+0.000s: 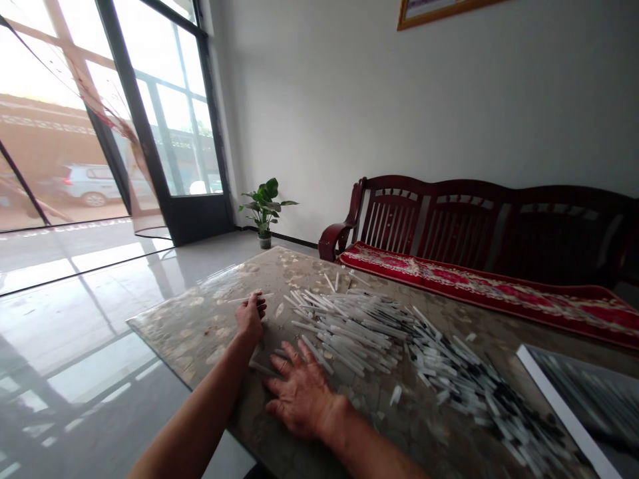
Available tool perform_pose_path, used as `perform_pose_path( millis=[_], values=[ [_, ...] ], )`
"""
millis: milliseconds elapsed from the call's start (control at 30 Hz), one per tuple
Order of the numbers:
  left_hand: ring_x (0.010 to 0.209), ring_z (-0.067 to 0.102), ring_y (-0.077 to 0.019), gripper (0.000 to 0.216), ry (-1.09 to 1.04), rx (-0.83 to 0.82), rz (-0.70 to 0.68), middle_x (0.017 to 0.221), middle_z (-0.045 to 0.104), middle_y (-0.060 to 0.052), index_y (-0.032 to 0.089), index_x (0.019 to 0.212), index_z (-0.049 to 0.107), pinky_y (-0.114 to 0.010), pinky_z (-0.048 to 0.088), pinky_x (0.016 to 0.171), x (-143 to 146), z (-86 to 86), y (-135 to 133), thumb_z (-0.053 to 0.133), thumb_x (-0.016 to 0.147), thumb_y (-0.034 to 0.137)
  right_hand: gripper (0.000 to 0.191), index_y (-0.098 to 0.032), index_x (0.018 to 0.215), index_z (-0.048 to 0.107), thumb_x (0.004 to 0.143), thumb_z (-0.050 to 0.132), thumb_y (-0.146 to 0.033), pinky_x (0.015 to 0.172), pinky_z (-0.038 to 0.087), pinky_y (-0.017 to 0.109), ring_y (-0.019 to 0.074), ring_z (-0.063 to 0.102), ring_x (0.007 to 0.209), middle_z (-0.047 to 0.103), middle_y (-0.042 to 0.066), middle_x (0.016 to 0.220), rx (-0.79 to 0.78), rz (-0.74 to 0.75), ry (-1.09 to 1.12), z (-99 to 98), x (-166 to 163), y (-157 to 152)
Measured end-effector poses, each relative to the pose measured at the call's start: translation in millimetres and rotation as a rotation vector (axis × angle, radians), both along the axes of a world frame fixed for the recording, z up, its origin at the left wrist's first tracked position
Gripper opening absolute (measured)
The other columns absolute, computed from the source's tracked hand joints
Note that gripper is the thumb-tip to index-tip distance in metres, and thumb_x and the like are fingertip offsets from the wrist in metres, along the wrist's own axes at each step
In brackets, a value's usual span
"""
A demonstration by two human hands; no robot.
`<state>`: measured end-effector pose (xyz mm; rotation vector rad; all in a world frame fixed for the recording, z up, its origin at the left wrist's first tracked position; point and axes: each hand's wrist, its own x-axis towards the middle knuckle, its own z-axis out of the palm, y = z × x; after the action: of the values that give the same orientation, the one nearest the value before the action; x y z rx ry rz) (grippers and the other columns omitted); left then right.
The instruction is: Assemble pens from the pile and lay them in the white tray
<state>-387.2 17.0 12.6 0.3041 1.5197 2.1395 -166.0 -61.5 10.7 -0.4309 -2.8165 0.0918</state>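
Observation:
Pinched between the fingers of my left hand (252,311) is a thin whitish pen tube (265,295), held above the left part of the table (200,313). My right hand (302,392) lies palm down on the tabletop with its fingers spread. A pale pen tube (263,368) pokes out beside its fingertips, and whether the fingers touch it I cannot tell. Just past this hand lies a loose heap of whitish pen tubes (354,329). To its right spreads a second heap of short clear and black pen parts (464,379), blurred toward the near edge.
A white-edged box (559,406) with dark and pale long pieces inside stands at the right. Behind the table is a dark red wooden bench (449,213) with a red patterned cushion (474,283). A potted plant (264,206) stands by the glass door (180,120).

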Motion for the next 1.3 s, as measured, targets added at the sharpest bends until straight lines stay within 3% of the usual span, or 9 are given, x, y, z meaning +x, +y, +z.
perform_pose_path(
  millis=[167,333,500,733,933,1033,1100,1167,1300],
  values=[
    [0.043,0.046,-0.0068,0.030,-0.052,0.021,-0.050,0.056,0.056,0.005,0.016,0.075,0.062,-0.019,0.031,0.043,8,2.5,2,0.068,0.061,0.042,0.056,-0.018,0.142,0.047,0.097,0.042,-0.050,0.120,0.007,0.056,0.0298,0.016,0.148,0.038,0.011,0.154,-0.106,-0.247,-0.041,-8.3,7,42],
    [0.043,0.048,-0.0070,0.031,-0.095,0.057,-0.136,0.056,0.057,0.004,0.015,0.076,0.064,-0.019,0.033,0.042,34,7.6,11,0.071,0.059,0.041,0.058,-0.016,0.144,0.046,0.098,0.037,-0.051,0.120,0.002,0.054,0.0296,0.011,0.149,0.033,0.012,0.157,-0.149,-0.369,-0.103,-0.8,19,72],
    [0.042,0.046,-0.0070,0.036,-0.115,0.089,-0.180,0.054,0.054,0.005,0.015,0.077,0.064,-0.019,0.033,0.042,68,5.5,10,0.073,0.058,0.045,0.049,-0.020,0.136,0.055,0.097,0.042,-0.047,0.120,0.006,0.053,0.0307,0.015,0.148,0.036,0.012,0.156,-0.116,-0.385,-0.041,2.6,23,74],
    [0.045,0.048,-0.0097,0.046,-0.085,0.087,-0.178,0.053,0.055,0.005,0.015,0.080,0.065,-0.022,0.034,0.044,112,-12.8,-13,0.072,0.055,0.054,0.034,-0.020,0.123,0.064,0.098,0.042,-0.029,0.121,0.010,0.048,0.0264,0.026,0.145,0.049,0.010,0.146,0.106,-0.216,0.052,-15.2,55,56],
    [0.049,0.053,-0.0118,0.048,-0.095,0.051,-0.238,0.055,0.059,0.002,0.015,0.078,0.066,-0.024,0.038,0.046,135,-10.9,-9,0.073,0.052,0.054,0.027,-0.025,0.107,0.070,0.097,0.046,-0.024,0.118,0.021,0.047,0.0238,0.037,0.138,0.058,0.005,0.137,0.176,-0.273,0.142,-15.2,81,59],
    [0.048,0.052,-0.0108,0.048,-0.116,0.047,-0.248,0.056,0.059,0.004,0.015,0.080,0.065,-0.022,0.037,0.045,144,-8.5,-9,0.072,0.052,0.053,0.023,-0.027,0.106,0.070,0.093,0.052,-0.021,0.114,0.031,0.045,0.0234,0.046,0.130,0.063,0.002,0.130,0.163,-0.318,0.262,-6.5,112,55],
    [0.047,0.052,-0.0105,0.048,-0.124,0.048,-0.277,0.055,0.059,0.004,0.015,0.080,0.066,-0.022,0.037,0.045,151,-8.4,-11,0.073,0.051,0.052,0.025,-0.027,0.104,0.071,0.091,0.053,-0.016,0.104,0.042,0.040,0.0225,0.056,0.116,0.069,0.002,0.117,0.123,-0.427,0.334,-2.4,147,52],
    [0.046,0.050,-0.0102,0.049,-0.130,0.049,-0.312,0.054,0.059,0.004,0.014,0.079,0.067,-0.022,0.037,0.044,159,-9.0,-15,0.074,0.050,0.052,0.028,-0.024,0.104,0.071,0.090,0.049,-0.013,0.091,0.049,0.035,0.0204,0.063,0.099,0.071,0.004,0.103,0.067,-0.607,0.372,0.1,191,54],
    [0.047,0.049,-0.0104,0.050,-0.092,0.057,-0.362,0.054,0.058,0.003,0.014,0.080,0.067,-0.022,0.036,0.044,172,-10.3,-20,0.074,0.051,0.054,0.025,-0.023,0.096,0.071,0.091,0.046,-0.020,0.075,0.051,0.026,0.0164,0.067,0.085,0.071,0.004,0.095,-0.064,-1.037,0.365,4.6,285,69]
  ],
)
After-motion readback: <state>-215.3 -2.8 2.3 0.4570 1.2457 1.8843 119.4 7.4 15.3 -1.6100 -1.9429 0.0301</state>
